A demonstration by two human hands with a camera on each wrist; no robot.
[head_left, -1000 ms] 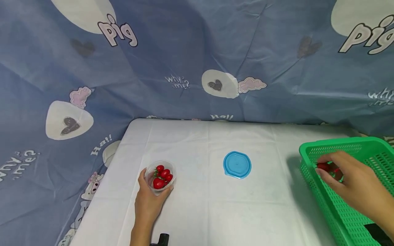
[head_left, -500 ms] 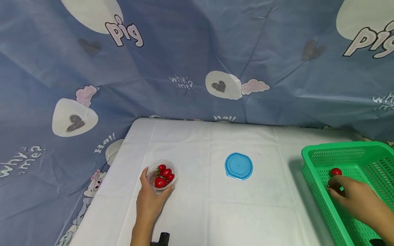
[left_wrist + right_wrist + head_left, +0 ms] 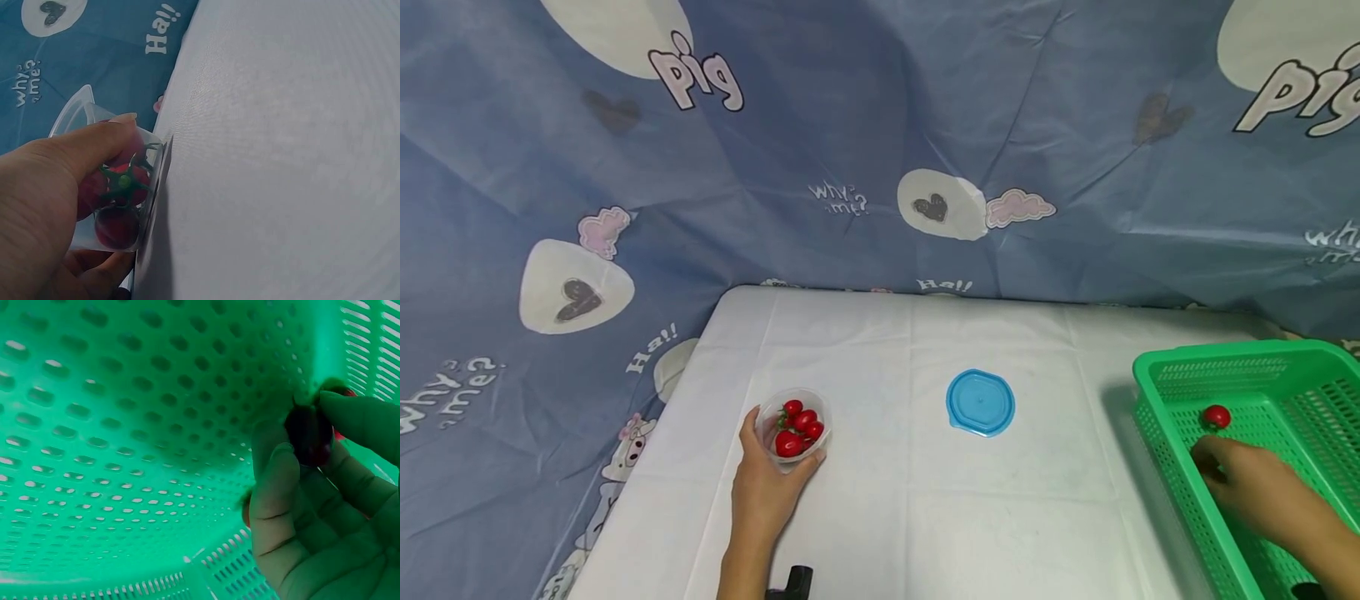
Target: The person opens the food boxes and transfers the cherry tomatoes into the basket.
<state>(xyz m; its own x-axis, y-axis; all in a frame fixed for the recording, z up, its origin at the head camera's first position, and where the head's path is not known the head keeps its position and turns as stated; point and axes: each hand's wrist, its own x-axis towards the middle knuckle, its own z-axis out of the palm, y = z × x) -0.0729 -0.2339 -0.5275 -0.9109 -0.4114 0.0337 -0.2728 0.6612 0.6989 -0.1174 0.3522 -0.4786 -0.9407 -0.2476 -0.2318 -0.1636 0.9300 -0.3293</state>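
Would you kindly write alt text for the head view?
A person's left hand holds a clear tub of red tomatoes. The right hand is inside a green basket, beside another tomato; a blue lid lies between tub and basket on white cloth.

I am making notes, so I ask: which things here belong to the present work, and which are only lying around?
In the work:
cup, gripped by the left hand
tomatoes in it
held tomato, in the right hand
basket, holding a loose tomato

Apparently just lying about:
lid, untouched, perhaps for the cup
printed cloth, a backdrop
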